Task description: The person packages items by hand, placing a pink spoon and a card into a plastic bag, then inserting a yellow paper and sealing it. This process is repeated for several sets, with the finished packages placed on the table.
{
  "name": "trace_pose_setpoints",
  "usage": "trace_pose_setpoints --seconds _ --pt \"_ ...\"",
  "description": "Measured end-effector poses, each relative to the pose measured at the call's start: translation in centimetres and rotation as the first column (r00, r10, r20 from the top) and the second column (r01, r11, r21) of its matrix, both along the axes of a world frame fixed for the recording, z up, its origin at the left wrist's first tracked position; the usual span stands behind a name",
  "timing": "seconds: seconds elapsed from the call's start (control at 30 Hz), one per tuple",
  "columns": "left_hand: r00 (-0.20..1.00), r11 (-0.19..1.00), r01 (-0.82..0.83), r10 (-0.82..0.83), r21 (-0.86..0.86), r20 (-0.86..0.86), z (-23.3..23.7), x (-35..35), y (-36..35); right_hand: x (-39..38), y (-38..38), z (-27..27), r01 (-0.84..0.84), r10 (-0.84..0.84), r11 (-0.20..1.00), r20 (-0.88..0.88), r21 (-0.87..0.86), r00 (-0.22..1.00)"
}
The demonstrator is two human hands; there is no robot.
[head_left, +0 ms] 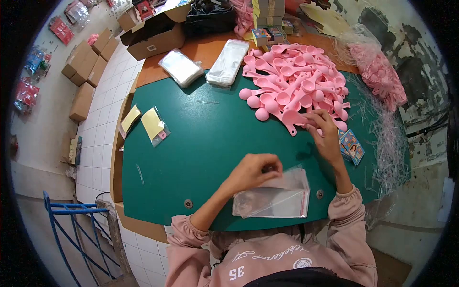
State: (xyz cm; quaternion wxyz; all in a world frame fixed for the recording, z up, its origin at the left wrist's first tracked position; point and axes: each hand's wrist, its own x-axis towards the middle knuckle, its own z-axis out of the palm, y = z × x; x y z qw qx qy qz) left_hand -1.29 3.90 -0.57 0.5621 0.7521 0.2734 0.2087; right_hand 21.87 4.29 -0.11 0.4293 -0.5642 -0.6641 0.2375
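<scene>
My right hand (325, 131) pinches the handle of a pink measuring spoon (290, 117) at the front of a big heap of pink measuring spoons (306, 81). Close to the table's near edge, clear plastic bags (272, 203) lie flat in a small stack. Over them my left hand (258, 172) is closed, its fingers curled on the top bag, whose upper layer looks lifted; the exact grip is partly hidden. Beside my right wrist are small printed cards (352, 146) with a colourful picture.
Two stacks of clear bags (227, 63) lie at the back of the green table (191, 143). Packed bags with yellow cards (153, 125) rest at its left edge. Plastic scraps (389, 153) cover the right side. An open cardboard box (155, 43) stands behind, a blue trolley (76, 210) at left.
</scene>
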Motion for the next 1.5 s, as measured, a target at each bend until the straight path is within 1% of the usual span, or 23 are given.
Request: trace_pose_setpoints --seconds 0.03,0.07,0.1,0.17,0.2,0.23,0.3,0.33,0.47,0.53,0.67,0.73,0.83,0.97,1.03,1.07,1.13,1.27,1.33,1.37,1.43,1.47,1.5 --pt "0.999 0.996 -0.04 0.041 -0.086 0.014 0.1 -0.4 0.5 -0.1 -0.3 0.3 0.003 -0.007 0.999 -0.086 -0.051 0.996" --pt "0.999 0.994 -0.034 0.034 -0.108 0.006 0.0 -0.8 1.2 -0.2 -0.5 0.5 0.003 -0.021 0.995 -0.17 -0.101 0.985" --pt "1.0 0.994 -0.028 0.03 -0.106 0.009 -0.3 -1.1 1.5 -0.3 -0.6 0.3 0.009 -0.025 0.995 -0.167 -0.099 0.986" --pt "0.972 0.945 -0.075 0.142 -0.319 0.19 -1.3 -1.5 2.4 -0.5 -0.7 -0.4 -0.061 0.055 0.998 -0.283 -0.011 0.958" --pt "0.952 0.94 -0.043 0.141 -0.339 0.27 -1.7 -1.5 2.9 -0.6 -0.8 -0.8 -0.065 0.072 0.997 -0.314 0.032 0.947" --pt "0.952 0.942 -0.037 0.134 -0.333 0.273 -1.8 -1.6 3.2 -0.7 -0.9 -0.9 -0.059 0.068 0.998 -0.311 0.038 0.948" --pt "0.932 0.859 -0.045 0.22 -0.511 0.288 -1.7 -1.9 3.8 -1.3 -1.0 -1.0 -0.06 0.052 0.998 -0.463 -0.003 0.885" --pt "0.954 0.855 -0.112 0.235 -0.506 0.187 -1.2 -1.9 3.9 -1.7 -1.1 -0.9 -0.035 0.028 0.999 -0.488 -0.004 0.873" --pt "0.948 0.864 -0.152 0.265 -0.48 0.177 -1.2 -1.5 4.2 -2.7 -1.2 -1.4 0.032 0.003 0.998 -0.505 0.06 0.863" --pt "0.954 0.867 -0.165 0.26 -0.47 0.146 -1.2 -1.4 4.3 -3.3 -1.3 -0.9 0.126 -0.02 0.979 -0.547 0.157 0.837" --pt "0.959 0.867 -0.185 0.261 -0.462 0.107 -1.0 -1.2 4.3 -3.7 -1.5 -1.4 0.148 0.012 0.959 -0.559 0.24 0.829" --pt "0.954 0.874 -0.144 0.247 -0.464 0.171 -1.3 -1.2 4.4 -3.8 -1.8 -1.4 0.137 0.003 0.956 -0.473 0.261 0.881" --pt "0.963 0.889 -0.131 0.22 -0.439 0.157 -1.8 -1.4 4.7 -3.8 -2.0 -1.7 0.135 -0.039 0.966 -0.392 0.221 0.919" --pt "0.977 0.89 -0.123 0.185 -0.438 0.102 -1.3 -1.4 4.8 -4.2 -2.0 -1.8 0.095 -0.003 0.974 -0.404 0.207 0.915" --pt "0.991 0.926 -0.085 0.115 -0.369 0.061 -1.4 -1.5 4.9 -4.2 -2.1 -2.0 -0.016 0.049 0.994 -0.33 0.104 0.943" --pt "0.991 0.926 -0.086 0.116 -0.368 0.061 -1.5 -1.5 4.9 -4.4 -2.1 -1.9 -0.016 0.05 0.994 -0.331 0.105 0.942" --pt "0.987 0.94 -0.044 0.094 -0.339 0.134 -1.8 -1.2 4.7 -4.7 -2.1 -1.6 0.003 0.038 0.993 -0.34 0.121 0.94" --pt "0.981 0.953 -0.059 0.111 -0.299 0.161 -2.6 -1.2 4.7 -4.8 -2.1 -1.8 0.053 -0.008 0.993 -0.395 0.103 0.918" --pt "0.996 0.97 0.027 -0.006 -0.241 0.087 -2.5 -1.7 5.0 -4.9 -2.1 -2.0 0.038 0.019 0.994 -0.497 0.104 0.868" --pt "0.996 0.97 0.029 -0.009 -0.24 0.085 -2.3 -1.9 5.0 -4.8 -2.1 -2.0 0.041 0.017 0.994 -0.498 0.105 0.867" --pt "0.999 0.926 0.039 -0.043 -0.376 -0.002 -1.5 -2.1 5.0 -4.7 -2.1 -2.0 0.028 0.015 0.996 -0.47 0.086 0.883" --pt "0.999 0.927 0.044 -0.049 -0.373 -0.004 -1.6 -2.1 5.0 -4.6 -2.0 -2.0 0.034 0.012 0.995 -0.471 0.09 0.882" --pt "0.997 0.919 0.056 -0.033 -0.39 0.067 -1.8 -2.0 4.9 -4.6 -2.0 -1.9 0.021 0.021 0.996 -0.467 0.085 0.884"
